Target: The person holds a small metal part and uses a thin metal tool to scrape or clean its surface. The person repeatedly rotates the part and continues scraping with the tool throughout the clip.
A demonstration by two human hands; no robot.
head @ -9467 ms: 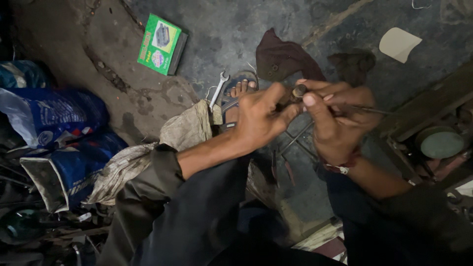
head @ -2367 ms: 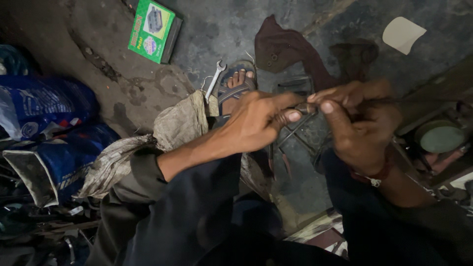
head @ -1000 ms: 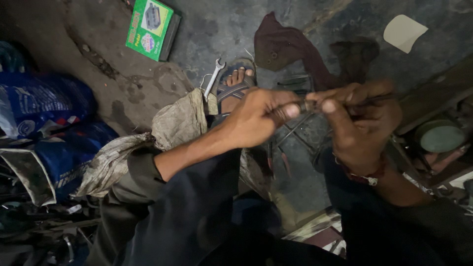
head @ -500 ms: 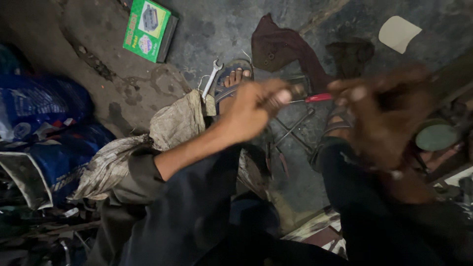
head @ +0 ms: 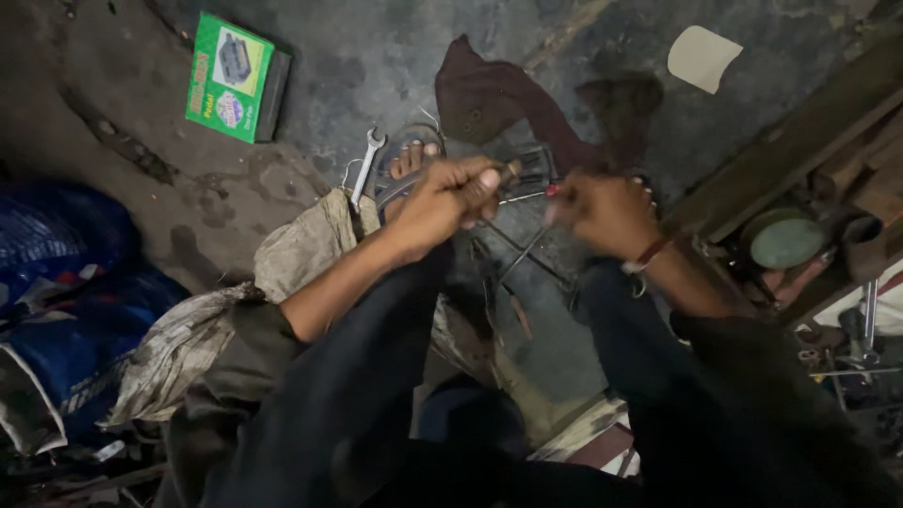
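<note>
Right hand drawn back closer, left hand gripping metal rod

The floor is dark, stained concrete, cracked toward ten o'clock. A green box lies flat at eleven o'clock — a steel spanner sits nearer the middle, just beside a sandalled foot. A maroon rag is crumpled at twelve o'clock, a pale scrap at one o'clock. Blue sacks are heaped at nine o'clock — a dirty cloth spreads beside them.
</note>
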